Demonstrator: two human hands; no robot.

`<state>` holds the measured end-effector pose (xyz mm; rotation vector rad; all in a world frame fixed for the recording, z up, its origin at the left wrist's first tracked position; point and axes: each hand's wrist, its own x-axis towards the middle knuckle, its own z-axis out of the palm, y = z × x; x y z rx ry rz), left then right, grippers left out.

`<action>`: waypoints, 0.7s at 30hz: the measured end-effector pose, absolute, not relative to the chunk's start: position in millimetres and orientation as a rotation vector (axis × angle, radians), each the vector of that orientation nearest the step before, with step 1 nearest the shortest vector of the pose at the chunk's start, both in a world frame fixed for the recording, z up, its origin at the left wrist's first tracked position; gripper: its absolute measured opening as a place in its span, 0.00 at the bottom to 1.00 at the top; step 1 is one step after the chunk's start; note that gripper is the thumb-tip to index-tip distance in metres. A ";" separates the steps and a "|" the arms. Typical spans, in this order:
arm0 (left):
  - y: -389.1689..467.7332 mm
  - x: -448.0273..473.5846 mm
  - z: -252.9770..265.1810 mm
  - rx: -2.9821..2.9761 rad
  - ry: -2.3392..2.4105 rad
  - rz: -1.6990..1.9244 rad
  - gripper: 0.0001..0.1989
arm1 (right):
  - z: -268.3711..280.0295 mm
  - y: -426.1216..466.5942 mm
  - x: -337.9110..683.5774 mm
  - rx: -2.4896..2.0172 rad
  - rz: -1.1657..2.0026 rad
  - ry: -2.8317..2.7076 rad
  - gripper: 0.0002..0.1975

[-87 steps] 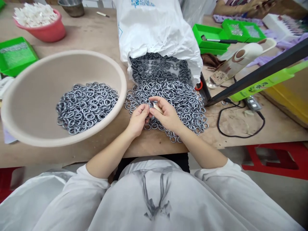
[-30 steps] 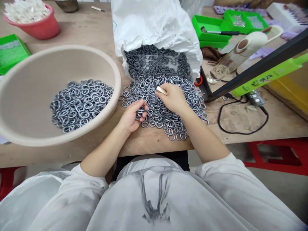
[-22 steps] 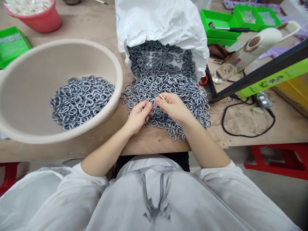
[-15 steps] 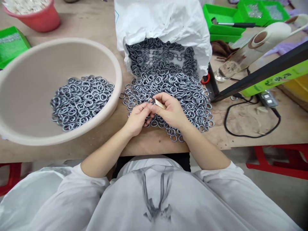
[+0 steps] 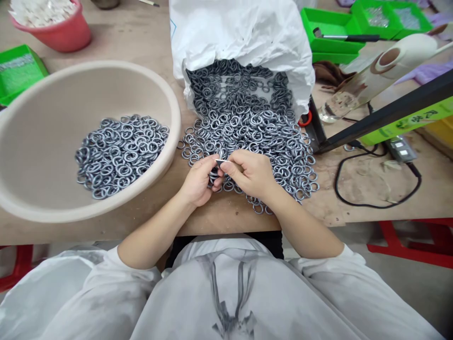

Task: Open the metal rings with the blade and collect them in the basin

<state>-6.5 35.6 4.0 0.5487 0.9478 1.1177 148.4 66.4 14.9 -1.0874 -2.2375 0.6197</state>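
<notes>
My left hand (image 5: 198, 183) is closed around grey rings (image 5: 213, 175), partly hidden by its fingers. Against its fingertips, my right hand (image 5: 250, 174) pinches a small pale tool with a dark flat tip (image 5: 221, 162); most of the tool is covered by the fingers. Both hands meet over the front of a heap of shiny grey rings (image 5: 244, 127), which spills out of a white sack (image 5: 240, 33) onto the table. More of the same rings (image 5: 120, 156) lie in a large beige basin (image 5: 53, 94) on the left.
A dark metal bar (image 5: 382, 115) with a green label slants in from the right. Behind it lie a clear bottle (image 5: 354, 97) and a black cable (image 5: 338, 189). Green trays (image 5: 332, 23) stand at the back right, a pink bucket (image 5: 67, 33) at the back left.
My right hand has turned over, so the tool's pale body is now mostly hidden and its dark tip faces my left fingers. The view has shifted slightly.
</notes>
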 end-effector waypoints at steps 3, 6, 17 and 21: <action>33.9 -5.8 3.7 0.553 0.925 1.103 0.15 | 12.5 69.3 147.8 -1.100 0.624 -2.240 0.26; 31.2 -4.3 5.4 0.594 0.838 1.051 0.16 | 8.5 80.1 153.3 -1.215 0.654 -2.107 0.26; 41.9 -12.5 3.2 0.458 0.802 1.108 0.11 | 18.2 127.0 141.0 -1.571 0.337 -2.231 0.12; 44.0 -13.9 -0.8 0.437 0.777 1.114 0.13 | 7.6 152.2 124.3 -1.671 0.195 -2.362 0.10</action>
